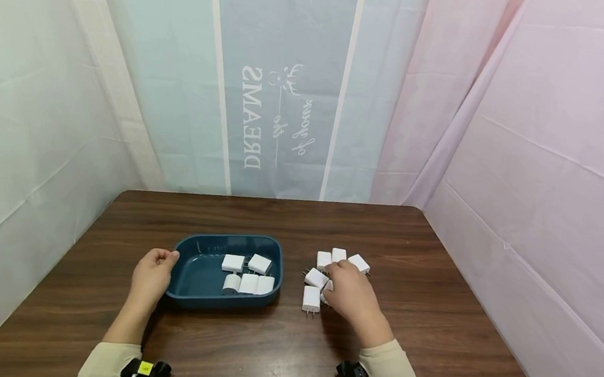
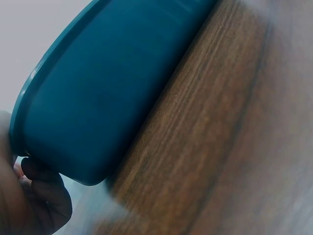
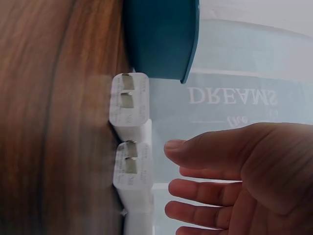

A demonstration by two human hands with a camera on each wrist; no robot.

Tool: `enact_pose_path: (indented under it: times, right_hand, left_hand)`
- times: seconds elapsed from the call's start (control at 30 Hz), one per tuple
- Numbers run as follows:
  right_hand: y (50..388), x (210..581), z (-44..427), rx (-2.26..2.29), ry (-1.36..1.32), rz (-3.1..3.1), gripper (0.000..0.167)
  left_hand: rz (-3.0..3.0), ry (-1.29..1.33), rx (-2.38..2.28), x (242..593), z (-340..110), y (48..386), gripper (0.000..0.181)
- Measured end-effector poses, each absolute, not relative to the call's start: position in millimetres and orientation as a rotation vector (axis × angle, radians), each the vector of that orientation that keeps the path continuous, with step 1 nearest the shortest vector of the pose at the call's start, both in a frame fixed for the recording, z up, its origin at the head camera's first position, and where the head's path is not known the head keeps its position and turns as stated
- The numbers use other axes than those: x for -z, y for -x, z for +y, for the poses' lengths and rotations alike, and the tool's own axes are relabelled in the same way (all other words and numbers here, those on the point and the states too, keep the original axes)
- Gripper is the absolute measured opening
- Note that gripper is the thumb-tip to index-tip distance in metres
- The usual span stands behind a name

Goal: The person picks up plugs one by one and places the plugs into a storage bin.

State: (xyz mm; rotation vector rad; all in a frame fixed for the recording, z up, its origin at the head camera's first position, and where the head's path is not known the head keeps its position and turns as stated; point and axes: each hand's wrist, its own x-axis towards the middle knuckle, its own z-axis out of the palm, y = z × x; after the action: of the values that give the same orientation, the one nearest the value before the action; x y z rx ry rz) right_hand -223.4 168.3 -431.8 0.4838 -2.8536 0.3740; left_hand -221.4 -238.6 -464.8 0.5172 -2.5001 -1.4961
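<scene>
A dark teal plastic tub (image 1: 192, 275) stands left of centre on the table, with several white charger plugs (image 1: 233, 263) inside, mostly toward its right side. At its left end, my left hand (image 1: 152, 274) grips the rim; the left wrist view shows thumb and fingers at the tub's edge (image 2: 93, 93). To the right of the tub lies a loose group of white chargers (image 1: 311, 299), some with prongs showing. Over that group is my right hand (image 1: 353, 289), partly covering it. The right wrist view shows this hand's fingers (image 3: 205, 191) loosely extended, holding nothing, beside two chargers standing prongs outward (image 3: 131, 164).
The brown wooden table (image 1: 262, 356) has rounded far corners. A printed curtain (image 1: 306, 47) hangs behind it, and pale cloth walls (image 1: 560, 148) close in both sides. Black wrist cameras (image 1: 352, 372) sit at both sleeves.
</scene>
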Motion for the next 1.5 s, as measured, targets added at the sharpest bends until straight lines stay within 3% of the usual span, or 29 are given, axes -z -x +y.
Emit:
enact_pose_path:
  times: [0.33, 1.5]
  right_hand:
    - [225, 437, 174, -0.407, -0.470, -2.876, 0.042]
    - [228, 447, 175, -0.404, -0.474, -2.912, 0.031]
  left_hand:
    - [-2.509, -0.515, 1.496, 463, -238, 221, 0.044]
    - [-2.512, -0.513, 1.479, 464, -238, 220, 0.043]
